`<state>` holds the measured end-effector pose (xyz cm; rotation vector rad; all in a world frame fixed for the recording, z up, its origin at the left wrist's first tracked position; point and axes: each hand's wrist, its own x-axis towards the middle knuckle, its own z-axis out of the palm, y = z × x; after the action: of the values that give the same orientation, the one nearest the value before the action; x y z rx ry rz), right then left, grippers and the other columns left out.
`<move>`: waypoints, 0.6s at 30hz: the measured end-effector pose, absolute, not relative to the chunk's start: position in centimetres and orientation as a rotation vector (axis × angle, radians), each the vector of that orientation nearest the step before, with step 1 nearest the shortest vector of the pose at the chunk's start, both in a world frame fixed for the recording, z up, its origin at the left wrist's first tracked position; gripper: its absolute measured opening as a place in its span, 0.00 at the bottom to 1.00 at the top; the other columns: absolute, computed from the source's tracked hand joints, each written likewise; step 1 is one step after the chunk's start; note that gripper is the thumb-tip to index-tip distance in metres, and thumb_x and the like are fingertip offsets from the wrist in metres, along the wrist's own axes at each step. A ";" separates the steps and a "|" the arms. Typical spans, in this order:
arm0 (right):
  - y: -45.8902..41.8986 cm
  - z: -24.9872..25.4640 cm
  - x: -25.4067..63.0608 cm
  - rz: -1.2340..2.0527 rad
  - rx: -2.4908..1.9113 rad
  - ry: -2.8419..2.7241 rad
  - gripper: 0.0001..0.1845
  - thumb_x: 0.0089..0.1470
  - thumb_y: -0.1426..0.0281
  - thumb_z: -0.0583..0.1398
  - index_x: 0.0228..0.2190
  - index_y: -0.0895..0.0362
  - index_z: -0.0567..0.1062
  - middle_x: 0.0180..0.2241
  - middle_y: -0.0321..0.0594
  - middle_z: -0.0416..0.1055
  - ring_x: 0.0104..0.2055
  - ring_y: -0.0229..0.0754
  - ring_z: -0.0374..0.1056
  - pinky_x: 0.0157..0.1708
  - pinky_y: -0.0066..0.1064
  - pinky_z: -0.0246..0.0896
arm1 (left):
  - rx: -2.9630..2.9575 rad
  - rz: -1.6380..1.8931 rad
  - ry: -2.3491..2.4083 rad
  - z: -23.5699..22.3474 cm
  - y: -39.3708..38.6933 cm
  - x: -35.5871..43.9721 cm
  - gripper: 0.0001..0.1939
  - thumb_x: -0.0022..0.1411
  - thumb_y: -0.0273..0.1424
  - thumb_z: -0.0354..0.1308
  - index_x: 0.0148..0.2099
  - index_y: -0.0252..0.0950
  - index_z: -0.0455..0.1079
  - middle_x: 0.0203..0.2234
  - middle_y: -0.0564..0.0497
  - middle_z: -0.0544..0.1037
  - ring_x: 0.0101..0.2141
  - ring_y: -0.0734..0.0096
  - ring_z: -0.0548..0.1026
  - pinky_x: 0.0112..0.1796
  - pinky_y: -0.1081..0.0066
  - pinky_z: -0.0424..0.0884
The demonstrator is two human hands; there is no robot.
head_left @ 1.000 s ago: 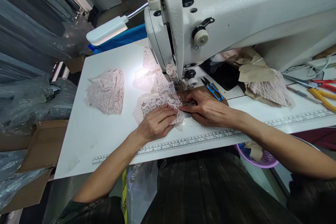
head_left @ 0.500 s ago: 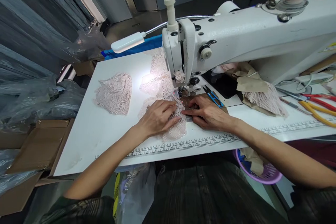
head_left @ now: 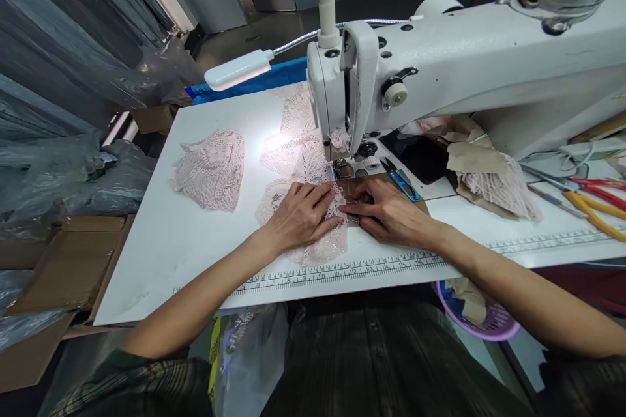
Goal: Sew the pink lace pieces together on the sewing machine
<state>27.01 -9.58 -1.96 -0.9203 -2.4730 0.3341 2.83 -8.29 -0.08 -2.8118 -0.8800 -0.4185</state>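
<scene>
Pale pink lace fabric (head_left: 317, 251) lies by the needle area of the white sewing machine (head_left: 337, 98), its upper part running behind the machine head. My left hand (head_left: 303, 214) rests flat on the lace, fingers stretched toward the needle. At the lace's right edge, my right hand (head_left: 384, 212) is partly closed, with one finger stretched to the edge and the others curled; its fingertips seem to hold that edge. Blue thread snips (head_left: 403, 184) lie just above my right hand, beside the brown plate (head_left: 419, 203) under it.
A separate lace piece (head_left: 210, 169) lies on the left of the white table (head_left: 147, 241). A lit lamp (head_left: 238, 70) hangs over the back. To the right are a black phone-like slab (head_left: 424, 159), bundled lace (head_left: 503, 189) and yellow-handled scissors (head_left: 594, 215). A purple basket (head_left: 493, 331) stands below.
The lace under my left hand has turned, and its lower part now spreads closer to the ruler. My left hand has shifted slightly up and right. My right hand stays nearly in place. The view has tilted.
</scene>
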 end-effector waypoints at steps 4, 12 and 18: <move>-9.5 -2.0 27.0 0.341 -0.926 -2.477 0.20 0.58 0.74 0.55 0.50 0.52 0.77 0.44 0.49 0.66 0.47 0.50 0.62 0.46 0.46 0.63 | -2.779 -0.433 -0.843 -0.2 -8.3 2.9 0.24 0.69 0.43 0.51 0.53 0.26 0.69 0.53 0.36 0.74 0.43 0.54 0.74 0.40 0.59 0.69; -9.6 -1.9 27.1 0.360 -0.945 -2.480 0.20 0.58 0.74 0.55 0.50 0.51 0.77 0.44 0.49 0.66 0.47 0.51 0.62 0.47 0.47 0.63 | -2.811 -0.426 -0.897 -0.2 -8.1 2.8 0.23 0.69 0.44 0.51 0.53 0.30 0.70 0.53 0.38 0.74 0.44 0.54 0.73 0.41 0.58 0.68; -9.6 -1.8 27.0 0.358 -0.948 -2.479 0.20 0.59 0.73 0.55 0.50 0.52 0.77 0.44 0.49 0.67 0.47 0.51 0.63 0.46 0.47 0.63 | -2.830 -0.389 -0.946 0.4 -8.4 3.3 0.24 0.69 0.44 0.50 0.53 0.27 0.70 0.53 0.36 0.74 0.45 0.51 0.73 0.42 0.56 0.67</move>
<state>27.01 -9.57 -1.78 -0.9483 -2.4793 0.3582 3.26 -8.42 0.39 -2.8304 -0.9461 -0.3890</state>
